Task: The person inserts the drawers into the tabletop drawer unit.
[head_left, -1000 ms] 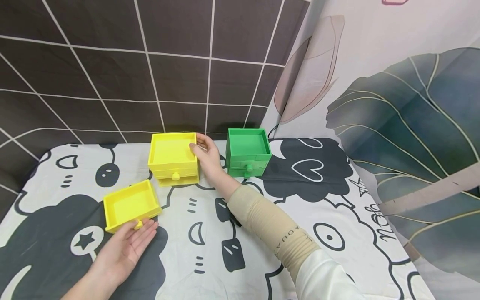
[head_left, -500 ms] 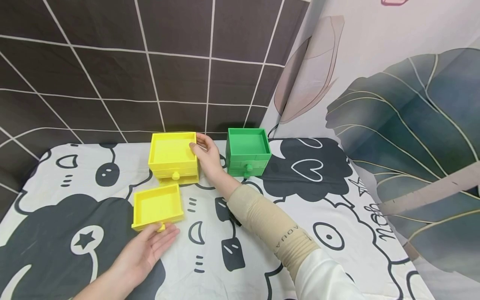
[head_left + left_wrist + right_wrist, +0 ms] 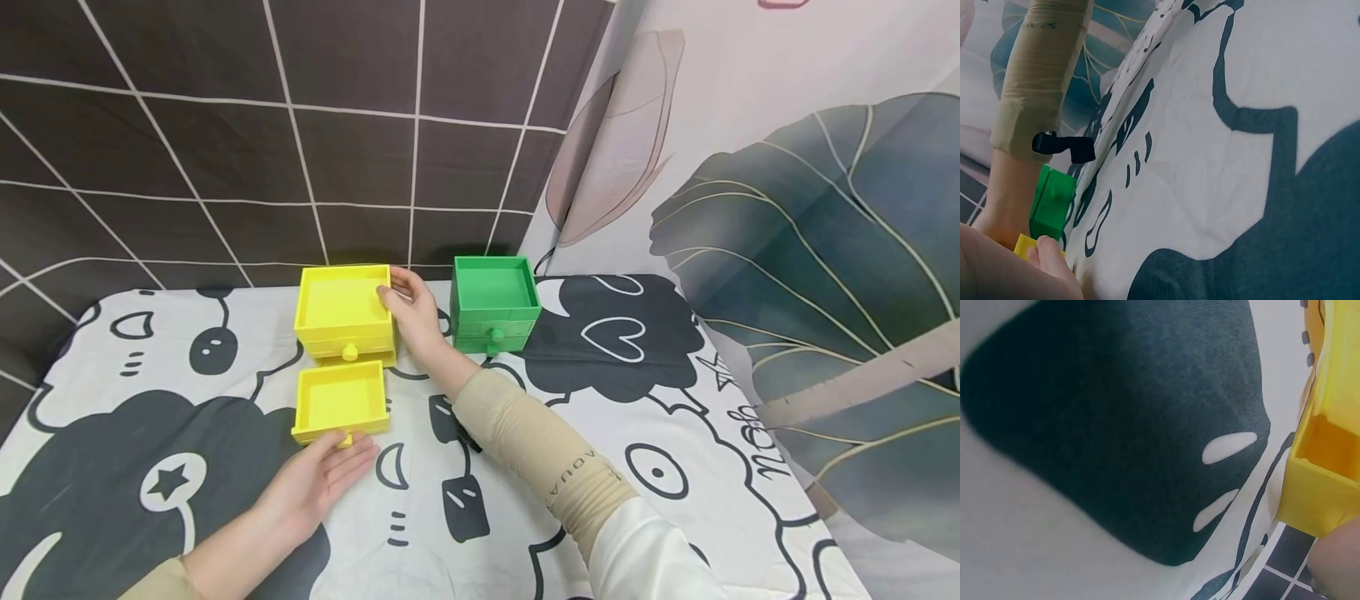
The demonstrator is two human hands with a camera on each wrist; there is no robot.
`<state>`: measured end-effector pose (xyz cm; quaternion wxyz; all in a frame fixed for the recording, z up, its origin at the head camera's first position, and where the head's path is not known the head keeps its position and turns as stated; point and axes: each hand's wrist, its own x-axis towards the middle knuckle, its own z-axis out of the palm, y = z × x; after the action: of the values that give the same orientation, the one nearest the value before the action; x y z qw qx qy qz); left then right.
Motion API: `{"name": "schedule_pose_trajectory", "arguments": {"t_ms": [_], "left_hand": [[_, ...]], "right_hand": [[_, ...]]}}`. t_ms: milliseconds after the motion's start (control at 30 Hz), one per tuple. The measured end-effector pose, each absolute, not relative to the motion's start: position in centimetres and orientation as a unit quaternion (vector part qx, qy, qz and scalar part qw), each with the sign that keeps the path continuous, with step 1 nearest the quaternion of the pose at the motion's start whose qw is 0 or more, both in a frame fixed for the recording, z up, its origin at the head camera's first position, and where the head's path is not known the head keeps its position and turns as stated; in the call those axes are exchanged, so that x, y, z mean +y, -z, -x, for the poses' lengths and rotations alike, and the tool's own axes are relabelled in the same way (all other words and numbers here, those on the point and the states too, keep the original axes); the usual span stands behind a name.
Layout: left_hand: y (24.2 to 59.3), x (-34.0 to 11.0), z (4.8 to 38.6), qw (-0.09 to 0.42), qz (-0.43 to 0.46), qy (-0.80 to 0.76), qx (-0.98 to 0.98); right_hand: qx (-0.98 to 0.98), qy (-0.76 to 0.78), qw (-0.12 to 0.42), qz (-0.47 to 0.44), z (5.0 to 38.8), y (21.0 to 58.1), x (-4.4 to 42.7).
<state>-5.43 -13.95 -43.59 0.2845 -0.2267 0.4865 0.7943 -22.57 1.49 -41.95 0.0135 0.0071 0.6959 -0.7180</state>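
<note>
A small yellow drawer [image 3: 341,398] is out of its cabinet, just in front of it. My left hand [image 3: 315,483] pinches the drawer's round knob [image 3: 346,439] from the front. Behind stands the yellow cabinet [image 3: 345,300], whose upper drawer is closed and whose lower opening is partly hidden by the loose drawer. My right hand [image 3: 416,317] grips the cabinet's right side, thumb on the top rim. In the right wrist view, the yellow cabinet [image 3: 1316,490] shows its hollow lower slot. The left wrist view catches only part of my left hand [image 3: 1022,269].
A green cabinet [image 3: 495,304] with a round knob stands to the right of the yellow one. A black-and-white patterned cloth [image 3: 562,433] covers the table. Right behind both cabinets rises a dark wall [image 3: 360,158] with white grid lines.
My left hand has carried the loose yellow drawer to the right and turned it straight, bringing it in front of the cabinet's lower opening. The right hand stays where it was.
</note>
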Motion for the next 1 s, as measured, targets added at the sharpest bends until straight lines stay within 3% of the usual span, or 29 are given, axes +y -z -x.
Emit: {"name": "schedule_pose_trajectory", "arguments": {"t_ms": [1000], "left_hand": [[43.2, -13.1, 7.9, 0.282, 0.211, -0.796, 0.492]], "right_hand": [[0.701, 0.713, 0.009, 0.0, 22.4, 42.0, 1.5]]}}
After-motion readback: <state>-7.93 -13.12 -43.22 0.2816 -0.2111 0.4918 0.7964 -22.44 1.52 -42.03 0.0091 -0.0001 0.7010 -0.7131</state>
